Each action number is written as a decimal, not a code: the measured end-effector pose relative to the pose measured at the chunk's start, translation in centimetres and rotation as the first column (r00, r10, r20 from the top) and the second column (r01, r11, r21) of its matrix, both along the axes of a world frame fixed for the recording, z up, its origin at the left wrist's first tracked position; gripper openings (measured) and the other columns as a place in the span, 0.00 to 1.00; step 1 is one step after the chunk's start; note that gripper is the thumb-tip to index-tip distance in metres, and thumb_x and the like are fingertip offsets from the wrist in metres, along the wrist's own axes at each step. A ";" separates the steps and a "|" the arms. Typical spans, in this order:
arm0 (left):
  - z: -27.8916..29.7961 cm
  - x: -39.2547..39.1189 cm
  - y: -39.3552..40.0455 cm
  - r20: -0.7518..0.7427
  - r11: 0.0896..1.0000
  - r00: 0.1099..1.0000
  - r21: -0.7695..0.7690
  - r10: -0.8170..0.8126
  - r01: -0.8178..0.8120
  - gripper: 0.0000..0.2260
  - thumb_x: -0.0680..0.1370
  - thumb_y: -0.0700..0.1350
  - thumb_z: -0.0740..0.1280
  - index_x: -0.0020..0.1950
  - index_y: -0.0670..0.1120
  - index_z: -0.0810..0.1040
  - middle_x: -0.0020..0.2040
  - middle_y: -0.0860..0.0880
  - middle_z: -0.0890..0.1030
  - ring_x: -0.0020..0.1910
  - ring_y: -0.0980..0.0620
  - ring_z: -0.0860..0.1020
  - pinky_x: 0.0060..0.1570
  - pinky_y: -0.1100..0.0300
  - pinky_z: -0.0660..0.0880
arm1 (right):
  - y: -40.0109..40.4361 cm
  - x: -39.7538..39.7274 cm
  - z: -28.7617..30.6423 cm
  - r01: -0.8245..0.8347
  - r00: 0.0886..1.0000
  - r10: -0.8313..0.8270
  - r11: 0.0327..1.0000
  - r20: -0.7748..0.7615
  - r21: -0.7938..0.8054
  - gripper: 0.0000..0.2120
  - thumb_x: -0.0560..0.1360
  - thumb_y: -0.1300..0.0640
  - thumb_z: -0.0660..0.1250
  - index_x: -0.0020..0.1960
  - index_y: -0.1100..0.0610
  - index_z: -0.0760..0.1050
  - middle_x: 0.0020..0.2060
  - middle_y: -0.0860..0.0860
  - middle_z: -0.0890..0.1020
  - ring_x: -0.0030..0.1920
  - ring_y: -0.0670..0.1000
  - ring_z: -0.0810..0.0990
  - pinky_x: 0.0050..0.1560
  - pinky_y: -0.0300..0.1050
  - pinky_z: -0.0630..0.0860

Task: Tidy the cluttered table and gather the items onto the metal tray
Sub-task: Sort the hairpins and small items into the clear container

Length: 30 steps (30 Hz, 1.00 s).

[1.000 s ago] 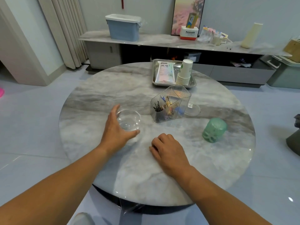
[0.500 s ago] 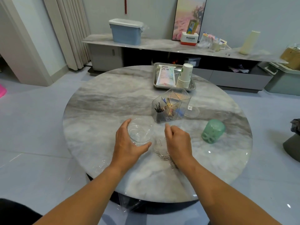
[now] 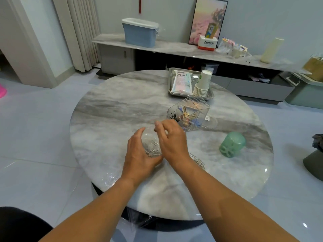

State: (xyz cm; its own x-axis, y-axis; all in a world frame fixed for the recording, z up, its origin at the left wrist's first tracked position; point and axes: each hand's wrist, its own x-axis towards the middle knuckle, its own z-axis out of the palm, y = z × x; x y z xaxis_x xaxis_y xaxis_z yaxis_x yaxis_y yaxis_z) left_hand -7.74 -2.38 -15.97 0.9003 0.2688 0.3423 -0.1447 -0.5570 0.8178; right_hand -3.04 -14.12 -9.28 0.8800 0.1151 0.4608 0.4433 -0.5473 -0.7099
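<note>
A small clear cup (image 3: 152, 147) is gripped by the left hand (image 3: 139, 154), fingers and thumb curled round its smooth wall. The right hand (image 3: 172, 142) is held over the cup's mouth with fingers loosely bent; whether anything is pinched cannot be told. Thin wire paperclips (image 3: 198, 161) lie in one loose heap on the table (image 3: 108, 123) just right of the right wrist, and a few seem to be seen through the cup.

Beyond the hands one ribbed, clear, angular organizer (image 3: 189, 113) is seen, holding small dark and coloured items. One flat clear lid (image 3: 209, 122) lies touching its right side. One translucent green holder (image 3: 232, 144), rounded and domed, stands well apart to the right.

The round table is of glossy grey-veined marble. At its far edge sits one rectangular metal tray (image 3: 170, 82), holding one flat pouch (image 3: 181, 82) and one stack of paper cups (image 3: 202, 83). Bare marble is left across the table's left half and near edge.
</note>
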 end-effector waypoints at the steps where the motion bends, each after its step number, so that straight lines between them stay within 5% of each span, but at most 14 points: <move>1: -0.1 0.1 0.0 0.006 0.999 0.999 -0.007 0.037 -0.037 0.50 0.62 0.55 0.83 0.77 0.51 0.60 0.72 0.54 0.68 0.71 0.56 0.65 0.66 0.67 0.63 | -0.8 0.0 -0.1 0.043 0.999 -0.043 0.998 -0.006 0.049 0.19 0.84 0.49 0.61 0.41 0.56 0.81 0.41 0.49 0.80 0.45 0.47 0.78 0.48 0.43 0.72; 4: -0.2 0.3 -0.1 -0.005 0.994 0.995 -0.044 0.098 -0.098 0.50 0.61 0.58 0.82 0.77 0.53 0.60 0.71 0.54 0.69 0.70 0.55 0.65 0.67 0.66 0.63 | -4.8 0.2 -1.2 0.132 0.973 -0.132 0.991 -0.188 -0.011 0.21 0.85 0.48 0.58 0.46 0.59 0.82 0.45 0.51 0.82 0.48 0.50 0.79 0.53 0.48 0.74; 8: -0.6 0.4 0.1 -0.031 0.993 0.994 -0.063 0.101 -0.103 0.50 0.62 0.60 0.81 0.77 0.56 0.59 0.72 0.54 0.68 0.71 0.55 0.65 0.70 0.57 0.67 | -10.1 -1.1 -4.0 -0.065 0.932 -0.027 0.969 -0.362 -0.240 0.21 0.86 0.48 0.55 0.54 0.61 0.81 0.56 0.53 0.83 0.60 0.55 0.78 0.63 0.50 0.72; 12: -0.8 0.7 0.0 -0.036 0.993 0.994 -0.054 0.103 -0.104 0.50 0.62 0.60 0.81 0.77 0.56 0.58 0.72 0.54 0.68 0.71 0.53 0.67 0.70 0.55 0.68 | -10.8 -2.5 -5.1 -0.246 0.936 0.132 0.908 -0.326 -0.338 0.20 0.85 0.47 0.57 0.73 0.52 0.75 0.74 0.45 0.72 0.76 0.44 0.64 0.77 0.36 0.51; 16: -1.0 0.7 0.1 -0.039 0.993 0.994 -0.058 0.103 -0.105 0.50 0.61 0.61 0.81 0.77 0.57 0.58 0.72 0.54 0.68 0.71 0.52 0.67 0.69 0.55 0.68 | -9.2 -4.2 -6.1 -0.344 0.936 0.239 0.769 -0.257 -0.538 0.34 0.78 0.30 0.57 0.78 0.48 0.67 0.78 0.46 0.64 0.79 0.46 0.57 0.80 0.42 0.48; 18: -1.0 0.6 0.1 -0.032 0.993 0.994 -0.058 0.102 -0.104 0.50 0.61 0.61 0.81 0.77 0.57 0.58 0.72 0.54 0.68 0.71 0.52 0.67 0.69 0.57 0.67 | -8.7 -4.3 -6.5 -0.307 0.952 0.243 0.720 -0.188 -0.623 0.33 0.77 0.29 0.59 0.76 0.46 0.68 0.75 0.47 0.67 0.75 0.49 0.63 0.77 0.45 0.54; 20: -0.9 0.6 0.1 -0.021 0.993 0.995 -0.052 0.101 -0.102 0.50 0.61 0.60 0.81 0.77 0.55 0.58 0.72 0.53 0.68 0.71 0.52 0.67 0.70 0.56 0.68 | -8.4 -3.9 -6.3 -0.190 0.979 0.195 0.732 -0.067 -0.654 0.25 0.78 0.33 0.60 0.67 0.47 0.75 0.63 0.46 0.74 0.64 0.50 0.72 0.66 0.48 0.66; 23: -0.7 0.4 0.0 -0.011 0.994 0.995 -0.052 0.096 -0.097 0.50 0.62 0.58 0.82 0.77 0.55 0.59 0.72 0.54 0.68 0.71 0.53 0.66 0.69 0.59 0.66 | -8.3 -3.2 -5.9 0.041 0.999 -0.020 0.747 0.039 -0.664 0.15 0.79 0.39 0.62 0.53 0.50 0.75 0.50 0.48 0.75 0.50 0.54 0.74 0.48 0.50 0.69; 27: -0.4 0.0 -0.1 0.048 0.999 0.998 0.016 0.050 -0.050 0.50 0.63 0.54 0.83 0.78 0.51 0.59 0.73 0.54 0.67 0.72 0.55 0.65 0.68 0.66 0.62 | -7.9 -3.0 -6.0 0.149 0.988 -0.132 0.680 0.080 -0.718 0.13 0.82 0.46 0.63 0.50 0.55 0.75 0.46 0.53 0.76 0.46 0.57 0.76 0.34 0.50 0.70; 30: -0.2 -0.3 -0.2 0.112 0.993 0.994 0.113 -0.001 -0.012 0.50 0.64 0.52 0.84 0.78 0.47 0.59 0.74 0.51 0.66 0.73 0.53 0.64 0.69 0.75 0.56 | -7.6 -2.9 -6.1 0.126 0.986 -0.162 0.622 0.030 -0.773 0.16 0.85 0.44 0.56 0.53 0.55 0.74 0.49 0.53 0.77 0.47 0.58 0.77 0.35 0.49 0.67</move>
